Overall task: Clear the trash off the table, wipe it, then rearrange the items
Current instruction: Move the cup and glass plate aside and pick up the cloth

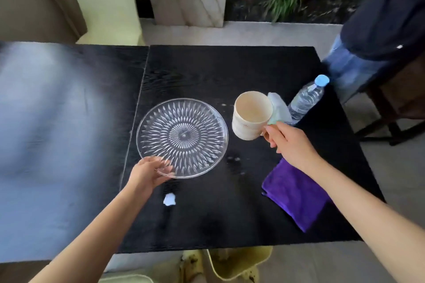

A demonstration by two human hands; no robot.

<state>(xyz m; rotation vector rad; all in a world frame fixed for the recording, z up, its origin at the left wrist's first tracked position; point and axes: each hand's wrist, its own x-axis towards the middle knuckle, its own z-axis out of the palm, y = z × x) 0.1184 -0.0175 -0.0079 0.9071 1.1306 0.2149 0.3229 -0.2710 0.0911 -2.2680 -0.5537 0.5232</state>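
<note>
A clear cut-glass plate lies on the black table; my left hand grips its near rim. My right hand holds a cream mug by its handle, just right of the plate. A pale green tissue pack sits behind the mug, beside a clear water bottle with a blue cap. A folded purple cloth lies under my right forearm near the table's right edge. A small white scrap of paper rests near the front, below the plate. Pale smudges mark the tabletop around the mug.
A second dark table adjoins on the left, with glare on it. A person in dark top and jeans sits on a chair at the far right corner. A yellowish bin stands under the front edge.
</note>
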